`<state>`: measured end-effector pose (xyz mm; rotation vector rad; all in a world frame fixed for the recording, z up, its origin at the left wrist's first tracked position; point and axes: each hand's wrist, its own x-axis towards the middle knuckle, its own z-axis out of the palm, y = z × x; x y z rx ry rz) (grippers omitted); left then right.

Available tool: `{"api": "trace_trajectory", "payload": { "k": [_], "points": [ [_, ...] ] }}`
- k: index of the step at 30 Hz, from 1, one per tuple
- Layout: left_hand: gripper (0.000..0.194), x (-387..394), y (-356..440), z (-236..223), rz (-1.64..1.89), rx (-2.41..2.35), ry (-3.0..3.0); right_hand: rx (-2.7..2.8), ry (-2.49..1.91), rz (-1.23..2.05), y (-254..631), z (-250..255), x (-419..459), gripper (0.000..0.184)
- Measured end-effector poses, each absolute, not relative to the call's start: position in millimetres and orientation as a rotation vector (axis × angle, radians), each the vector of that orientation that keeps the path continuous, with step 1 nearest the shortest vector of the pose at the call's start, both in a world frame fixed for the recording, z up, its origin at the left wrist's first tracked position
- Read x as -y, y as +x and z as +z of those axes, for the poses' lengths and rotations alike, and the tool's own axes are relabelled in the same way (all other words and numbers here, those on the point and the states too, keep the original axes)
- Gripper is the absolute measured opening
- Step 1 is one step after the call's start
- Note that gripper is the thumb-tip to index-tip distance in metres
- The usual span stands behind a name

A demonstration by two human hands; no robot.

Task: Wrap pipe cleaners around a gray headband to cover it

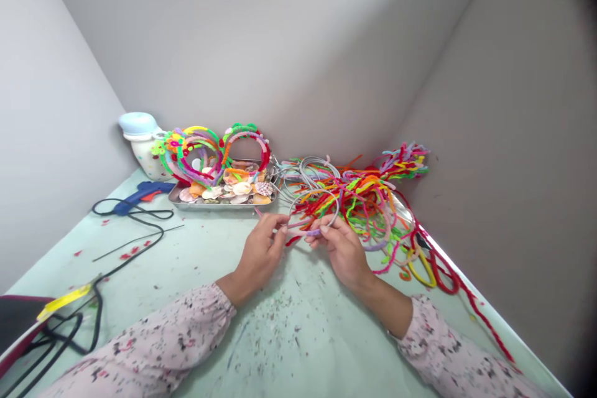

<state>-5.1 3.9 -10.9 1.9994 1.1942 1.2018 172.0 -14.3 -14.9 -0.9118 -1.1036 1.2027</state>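
Right now, you hold a thin grey hoop (338,204) above the middle of the worktop (209,249), just short of the pile by the far edge. Your right hand (344,253) grips the hoop between thumb and fingers at its near side, where a pink and purple strand (313,232) runs along it; whether that strand is wound fully round is too small to tell. Your left hand (262,253) pinches the strand's pink stretch, thumb against fingertips. Beyond your right hand, toward the far right corner, lies the tangled pile (368,196) of bright fuzzy strands, with more grey hoops (319,168) at its left. A metal tray (219,206) sits along the far edge, full of shells (241,188), with fuzzy headbands (247,130) standing on them. A bottle (152,152) with a pale blue lid stands in the far left corner, and a blue glue gun (140,196) lies just in front of it, beside a black cord (158,239) near the left edge. Scissors (425,268) with yellow and red handles rest by the right edge.
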Motion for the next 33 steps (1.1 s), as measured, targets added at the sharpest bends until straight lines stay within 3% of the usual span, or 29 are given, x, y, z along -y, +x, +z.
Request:
{"api": "trace_trajectory", "payload": {
  "k": [7, 21, 28, 33],
  "points": [
    [0.026, -2.3, -4.9, -11.2, 1.213, -1.178, 1.897, 1.068, -0.826, 1.209, 172.2, -16.0, 13.6, 0.007],
    [0.021, 0.9, -10.1, 0.1, 1.564, -1.387, 2.028, 1.084, -1.050, 1.399, 162.1, -14.2, 14.7, 0.027],
    [0.032, 15.2, 0.5, -7.0, 1.121, -1.010, 2.162, 1.233, -1.011, 1.335, 161.2, -14.4, 15.8, 0.023],
    [0.026, 5.7, -1.6, -13.5, 1.145, -1.031, 2.188, 1.293, -1.019, 1.325, 160.5, -11.4, 18.0, 0.025]
  ]
}}
